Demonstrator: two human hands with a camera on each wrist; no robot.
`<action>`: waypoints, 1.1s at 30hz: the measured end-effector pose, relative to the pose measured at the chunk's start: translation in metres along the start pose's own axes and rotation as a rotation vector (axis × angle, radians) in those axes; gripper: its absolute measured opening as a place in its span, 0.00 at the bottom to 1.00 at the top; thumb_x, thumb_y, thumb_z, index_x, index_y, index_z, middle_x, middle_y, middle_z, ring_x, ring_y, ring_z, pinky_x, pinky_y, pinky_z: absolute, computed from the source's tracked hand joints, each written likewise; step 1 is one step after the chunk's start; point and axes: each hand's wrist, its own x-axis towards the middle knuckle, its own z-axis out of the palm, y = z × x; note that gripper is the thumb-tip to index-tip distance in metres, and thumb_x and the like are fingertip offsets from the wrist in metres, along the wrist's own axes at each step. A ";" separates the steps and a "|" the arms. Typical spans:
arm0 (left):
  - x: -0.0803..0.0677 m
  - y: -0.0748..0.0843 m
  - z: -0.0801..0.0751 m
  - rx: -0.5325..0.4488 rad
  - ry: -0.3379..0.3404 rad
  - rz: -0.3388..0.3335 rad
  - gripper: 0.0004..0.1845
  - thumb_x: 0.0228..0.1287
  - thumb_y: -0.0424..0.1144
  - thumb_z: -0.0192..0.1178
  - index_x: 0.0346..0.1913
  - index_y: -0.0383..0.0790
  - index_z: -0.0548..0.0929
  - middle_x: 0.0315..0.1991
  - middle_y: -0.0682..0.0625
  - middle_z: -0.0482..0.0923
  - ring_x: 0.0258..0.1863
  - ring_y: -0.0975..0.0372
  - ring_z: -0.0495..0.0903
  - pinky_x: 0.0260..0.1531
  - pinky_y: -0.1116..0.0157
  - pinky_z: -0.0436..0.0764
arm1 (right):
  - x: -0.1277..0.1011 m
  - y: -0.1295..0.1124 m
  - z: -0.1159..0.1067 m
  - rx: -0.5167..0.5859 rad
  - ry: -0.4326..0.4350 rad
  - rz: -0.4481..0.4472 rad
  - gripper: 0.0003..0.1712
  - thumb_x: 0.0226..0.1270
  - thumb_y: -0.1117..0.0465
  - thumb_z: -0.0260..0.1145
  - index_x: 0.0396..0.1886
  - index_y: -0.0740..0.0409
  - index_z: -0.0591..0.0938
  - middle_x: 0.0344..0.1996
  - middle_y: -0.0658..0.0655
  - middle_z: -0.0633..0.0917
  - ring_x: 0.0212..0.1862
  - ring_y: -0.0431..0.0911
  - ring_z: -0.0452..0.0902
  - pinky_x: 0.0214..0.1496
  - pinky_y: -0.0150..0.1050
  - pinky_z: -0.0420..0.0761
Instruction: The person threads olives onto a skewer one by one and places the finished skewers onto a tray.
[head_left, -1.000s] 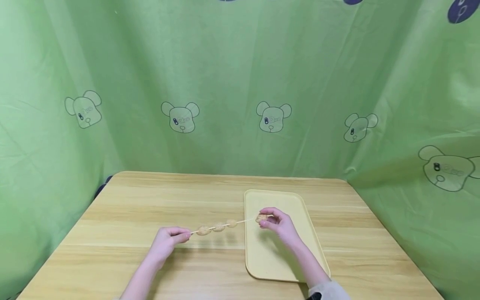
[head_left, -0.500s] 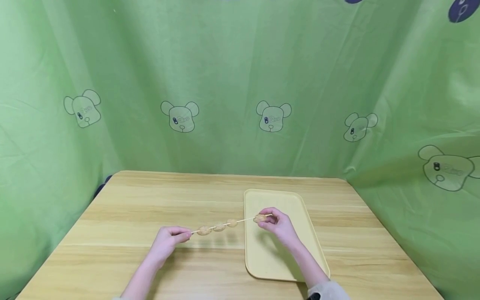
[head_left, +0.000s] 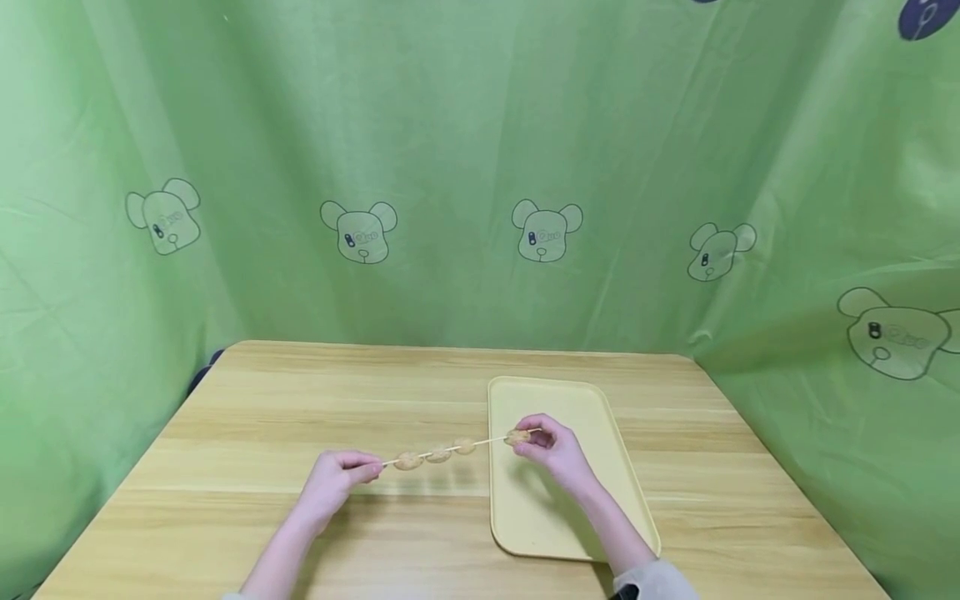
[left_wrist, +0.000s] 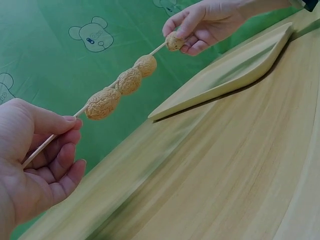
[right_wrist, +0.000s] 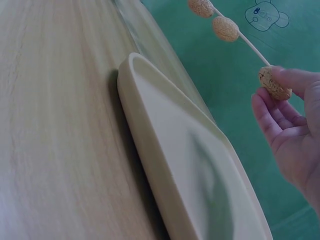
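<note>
My left hand (head_left: 335, 485) pinches the near end of a thin wooden skewer (head_left: 491, 440) between thumb and fingers. Three wrinkled golden-brown balls of food, one of them a larger oval ball (left_wrist: 102, 103), sit along its middle, close together. Toward the far end, my right hand (head_left: 561, 457) pinches another wrinkled brown ball (right_wrist: 275, 84) with thumb and fingertips. The skewer enters that ball, and a short bit of its tip shows beyond it in the head view. A bare stretch of stick separates this ball from the other three. Both hands hold the skewer above the tabletop, slanting slightly up to the right.
A pale yellow rectangular tray (head_left: 540, 533) with a low rim lies on the wooden table (head_left: 315, 400), under my right hand and forearm. Green curtains (head_left: 450, 125) printed with bear heads hang behind the table and at both sides.
The ball in my right hand has slid a little left along the skewer, leaving more of the tip showing behind it. My left hand and the other balls have hardly moved.
</note>
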 end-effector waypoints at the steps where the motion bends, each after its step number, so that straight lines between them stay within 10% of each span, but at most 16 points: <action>1: 0.000 0.000 0.000 0.002 -0.001 0.001 0.10 0.55 0.31 0.63 0.37 0.27 0.84 0.37 0.37 0.83 0.34 0.59 0.80 0.41 0.62 0.77 | 0.000 0.000 0.000 0.002 0.001 -0.009 0.18 0.54 0.75 0.66 0.45 0.77 0.74 0.34 0.56 0.81 0.33 0.36 0.76 0.38 0.31 0.79; 33: -0.002 0.005 0.001 0.032 0.021 0.009 0.08 0.53 0.29 0.62 0.35 0.26 0.84 0.34 0.36 0.83 0.32 0.59 0.80 0.39 0.61 0.77 | -0.003 -0.005 0.010 0.026 0.020 -0.073 0.19 0.51 0.75 0.67 0.43 0.80 0.75 0.30 0.49 0.80 0.31 0.35 0.75 0.34 0.26 0.75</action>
